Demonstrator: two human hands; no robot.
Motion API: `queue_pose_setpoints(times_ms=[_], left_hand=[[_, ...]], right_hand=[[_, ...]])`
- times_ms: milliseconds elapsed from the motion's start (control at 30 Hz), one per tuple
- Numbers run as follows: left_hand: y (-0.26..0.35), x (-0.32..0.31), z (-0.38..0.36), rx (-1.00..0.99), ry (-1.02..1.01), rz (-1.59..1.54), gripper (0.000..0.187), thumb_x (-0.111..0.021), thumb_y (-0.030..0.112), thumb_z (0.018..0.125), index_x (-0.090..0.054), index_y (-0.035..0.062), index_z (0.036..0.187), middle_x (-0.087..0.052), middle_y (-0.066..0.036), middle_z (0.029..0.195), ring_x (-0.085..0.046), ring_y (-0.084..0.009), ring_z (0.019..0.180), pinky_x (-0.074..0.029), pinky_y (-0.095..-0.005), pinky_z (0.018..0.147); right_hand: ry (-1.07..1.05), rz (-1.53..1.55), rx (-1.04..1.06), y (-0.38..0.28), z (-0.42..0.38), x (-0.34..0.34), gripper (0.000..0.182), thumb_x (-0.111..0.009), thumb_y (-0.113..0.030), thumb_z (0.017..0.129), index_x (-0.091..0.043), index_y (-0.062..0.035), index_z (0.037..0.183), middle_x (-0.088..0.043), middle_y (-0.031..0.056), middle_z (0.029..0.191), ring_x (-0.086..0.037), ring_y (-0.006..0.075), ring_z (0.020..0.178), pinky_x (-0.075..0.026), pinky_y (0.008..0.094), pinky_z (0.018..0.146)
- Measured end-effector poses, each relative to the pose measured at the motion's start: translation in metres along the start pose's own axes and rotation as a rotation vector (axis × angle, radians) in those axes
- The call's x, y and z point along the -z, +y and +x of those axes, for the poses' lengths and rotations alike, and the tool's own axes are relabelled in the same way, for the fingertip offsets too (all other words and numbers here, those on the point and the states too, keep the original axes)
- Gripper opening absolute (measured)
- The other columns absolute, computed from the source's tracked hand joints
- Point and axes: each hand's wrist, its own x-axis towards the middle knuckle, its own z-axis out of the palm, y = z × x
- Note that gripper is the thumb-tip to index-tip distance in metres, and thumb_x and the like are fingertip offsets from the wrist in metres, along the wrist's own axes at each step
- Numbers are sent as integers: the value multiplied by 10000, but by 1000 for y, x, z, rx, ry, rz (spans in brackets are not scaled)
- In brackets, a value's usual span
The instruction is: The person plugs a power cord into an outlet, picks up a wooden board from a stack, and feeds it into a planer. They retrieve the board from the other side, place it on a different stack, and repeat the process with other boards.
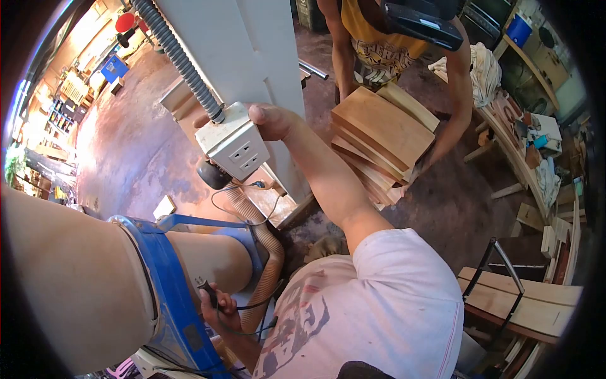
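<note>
My right hand (268,121) reaches up and grips the top of a white outlet box (238,151); the thumb lies on its near edge and fingertips show at its far side. Two sockets are visible on the box's face, and a grey corrugated conduit (180,57) runs into its top. Lower down, my left hand (221,309) is closed around a black plug (207,290) with its prongs exposed and pointing up. A dark cable trails from the plug beside my shirt. Plug and box are apart.
A person (391,47) in a yellow top holds a stack of wooden boards (385,129). Beside my left hand stand a large pale cylinder (69,278) with a blue metal band (173,297) and a ribbed hose (271,246). Wood and tools crowd a bench (511,145) at right.
</note>
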Motion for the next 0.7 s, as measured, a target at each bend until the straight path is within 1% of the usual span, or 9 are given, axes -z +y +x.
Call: queue_pose_setpoints(times_ms=[33,167,267,333,400,467,533,700], left_hand=[[0,-3,0,-5,4,3,426,-387,400,1057,-563,23,1152,-489,-21,632,-384,-102,461,-318,-254,396],[1,-7,-3,-1,23,10,420,-396,399,1055,-561,23,1140,-487,-15,628,-394,-100,462,-319,-251,391],[-2,-16,-5,-30,90,27,382,-434,361,1048,-563,4,1094,-438,-4,605,-351,-76,434,-272,-218,385],[-3,-17,-5,-38,91,25,380,-432,360,1048,-567,7,1092,-437,-3,603,-351,-76,434,-272,-217,385],[-4,-16,-6,-39,93,17,380,-435,361,1048,-572,9,1090,-438,-2,600,-352,-75,433,-272,-215,384],[-4,-16,-6,-34,93,5,381,-441,363,1046,-578,11,1088,-440,-1,595,-353,-75,432,-272,-214,382],[-6,-20,-7,-47,93,5,382,-447,366,1044,-583,12,1085,-445,-1,592,-358,-76,431,-275,-215,381],[-9,-13,-7,-40,90,-27,380,-459,370,1039,-585,14,1083,-453,-2,588,-369,-78,430,-281,-216,378]], right_hand=[[-18,-4,27,-5,0,-6,940,-694,-674,764,-482,43,1335,-584,142,1280,-576,197,1166,-456,320,991],[-32,-8,64,-9,2,-13,916,-696,-662,770,-480,24,1336,-581,137,1281,-579,194,1159,-467,320,977],[-51,-3,42,-2,1,0,911,-684,-661,783,-465,18,1350,-576,130,1285,-579,186,1147,-471,318,966],[-63,9,1,7,0,12,904,-675,-659,792,-458,15,1355,-574,124,1285,-579,179,1136,-470,315,962],[-27,22,7,13,-1,16,905,-666,-665,796,-463,21,1350,-581,119,1272,-580,174,1124,-467,314,963],[11,37,-9,14,-1,17,990,-702,-668,746,-424,40,1380,-593,150,1261,-599,215,1122,-474,339,974],[51,55,-47,9,0,11,1178,-782,-667,641,-339,71,1446,-609,215,1252,-637,302,1131,-491,391,996],[17,52,-44,7,2,8,1177,-771,-673,650,-337,83,1441,-608,227,1244,-634,307,1136,-495,409,996]])
